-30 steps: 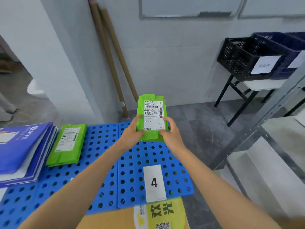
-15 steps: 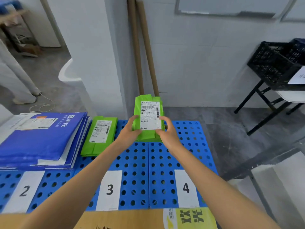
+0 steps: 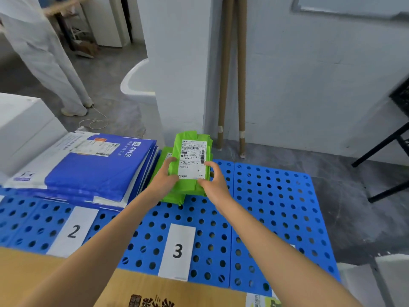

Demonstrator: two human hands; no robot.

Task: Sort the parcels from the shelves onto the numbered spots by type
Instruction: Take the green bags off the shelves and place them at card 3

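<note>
Your left hand (image 3: 164,181) and right hand (image 3: 214,183) pinched the green parcel (image 3: 192,161), seemingly soft and light, by its side edges.

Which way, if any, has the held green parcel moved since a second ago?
Yes. The held green parcel went left: from over the right blue panel to over the lying green parcel behind label 3.

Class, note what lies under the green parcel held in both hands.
A second green parcel lies under it on the blue perforated board. Only its left edge and near corner show; the held parcel, left hand and right hand cover the rest.
</note>
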